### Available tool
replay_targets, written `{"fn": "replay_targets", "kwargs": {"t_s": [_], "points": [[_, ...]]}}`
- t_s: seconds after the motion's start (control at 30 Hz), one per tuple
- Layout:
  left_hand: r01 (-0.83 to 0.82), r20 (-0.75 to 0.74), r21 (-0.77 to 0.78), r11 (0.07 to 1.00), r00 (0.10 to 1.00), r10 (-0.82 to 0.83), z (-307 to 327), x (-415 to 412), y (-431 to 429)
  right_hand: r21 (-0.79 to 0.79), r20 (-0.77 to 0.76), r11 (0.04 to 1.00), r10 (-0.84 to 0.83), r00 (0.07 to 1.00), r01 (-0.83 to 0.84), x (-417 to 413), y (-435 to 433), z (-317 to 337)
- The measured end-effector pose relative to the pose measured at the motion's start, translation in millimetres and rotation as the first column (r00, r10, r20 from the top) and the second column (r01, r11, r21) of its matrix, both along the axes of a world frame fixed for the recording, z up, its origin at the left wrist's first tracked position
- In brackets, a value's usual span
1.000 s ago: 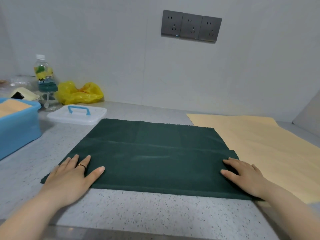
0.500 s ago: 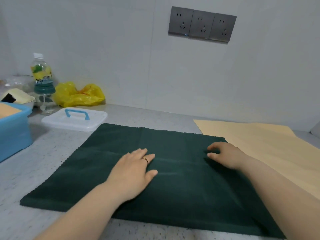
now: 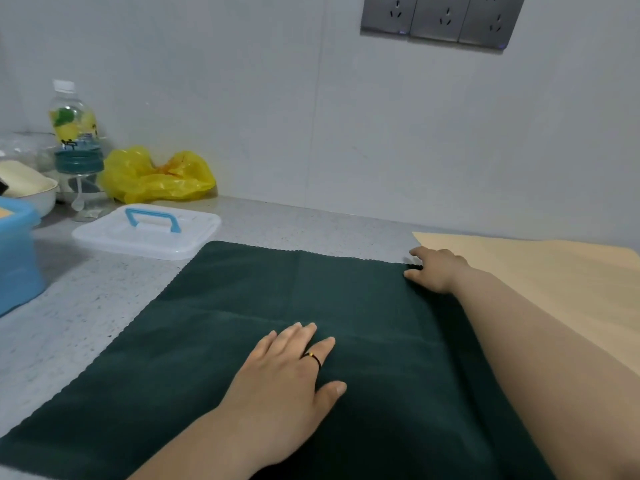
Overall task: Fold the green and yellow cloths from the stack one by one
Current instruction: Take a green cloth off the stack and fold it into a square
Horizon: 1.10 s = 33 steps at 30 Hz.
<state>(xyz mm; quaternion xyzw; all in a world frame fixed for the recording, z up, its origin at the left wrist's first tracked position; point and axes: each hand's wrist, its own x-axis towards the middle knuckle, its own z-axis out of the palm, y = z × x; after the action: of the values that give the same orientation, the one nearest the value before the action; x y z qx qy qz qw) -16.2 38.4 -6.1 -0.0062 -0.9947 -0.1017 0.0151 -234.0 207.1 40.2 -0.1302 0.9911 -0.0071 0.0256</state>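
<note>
Green cloth [image 3: 214, 341] spread flat on the worktop [image 3: 86, 306], reaching from the near edge toward the wall, with a faint crease across its middle and scalloped edges. Left hand [image 3: 287, 375] lies palm down on the middle of the cloth, fingers straight and close together, thumb spread to the right, holding nothing; a dark ring sits on one finger. Right hand [image 3: 436, 268] is at the far right corner of the green cloth, fingers curled, with thumb and forefinger pinching that corner; its forearm covers the cloth's right edge. Yellow cloth [image 3: 554, 271] lies flat toward the right end of the worktop, its far left corner just beside the right hand. Lid [image 3: 145, 233], clear with a blue handle, sits just beyond the green cloth's far left corner. Blue bin [image 3: 17, 254] stands at the left edge; behind it, near the wall, a bowl [image 3: 31, 192], a bottle [image 3: 74, 133] and a yellow bag [image 3: 156, 178]. Sockets [image 3: 443, 19] are on the wall.
</note>
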Motion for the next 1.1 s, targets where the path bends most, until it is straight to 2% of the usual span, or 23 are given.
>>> {"fn": "replay_targets", "kwargs": {"t_s": [0.17, 0.3, 0.57, 0.7, 0.83, 0.9, 1.0, 1.1], "points": [[0.007, 0.014, 0.003, 1.0, 1.0, -0.007, 0.3, 0.9, -0.1, -0.007, -0.019, 1.0, -0.002, 1.0, 0.002, -8.4, -2.4, -4.1], [0.005, 0.005, 0.002, 1.0, 1.0, -0.005, 0.0, 1.8, 0.6, -0.008, -0.094, 0.999, 0.047, 0.994, -0.048, -7.8, -1.1, 0.6], [-0.018, 0.002, 0.016, 1.0, 1.0, 0.018, 2.7, 5.4, 0.8, -0.218, -0.171, 0.961, 0.131, 0.976, -0.168, 17.1, 5.9, 21.0], [-0.112, -0.197, 0.0, 0.994, 0.974, 0.11, 16.0, 0.9, -4.7, -0.277, -0.225, 0.912, 0.244, 0.943, -0.302, 50.7, 11.0, 39.3], [-0.197, -0.368, -0.122, 0.973, 0.919, 0.14, 44.0, -20.6, -24.5, -0.255, -0.261, 0.874, 0.349, 0.9, -0.413, 84.9, 18.7, 55.0], [-0.239, -0.343, -0.189, 0.952, 0.925, 0.164, 55.1, -32.5, -36.8, -0.25, -0.259, 0.861, 0.382, 0.887, -0.443, 99.3, 22.2, 60.4], [-0.266, -0.225, -0.286, 0.921, 0.953, 0.206, 60.1, -42.5, -49.2, -0.241, -0.259, 0.85, 0.409, 0.875, -0.469, 117.8, 30.6, 64.6], [-0.291, -0.179, -0.307, 0.906, 0.953, 0.245, 56.6, -42.6, -60.0, -0.206, -0.236, 0.861, 0.417, 0.878, -0.465, 127.4, 39.4, 62.8]]}}
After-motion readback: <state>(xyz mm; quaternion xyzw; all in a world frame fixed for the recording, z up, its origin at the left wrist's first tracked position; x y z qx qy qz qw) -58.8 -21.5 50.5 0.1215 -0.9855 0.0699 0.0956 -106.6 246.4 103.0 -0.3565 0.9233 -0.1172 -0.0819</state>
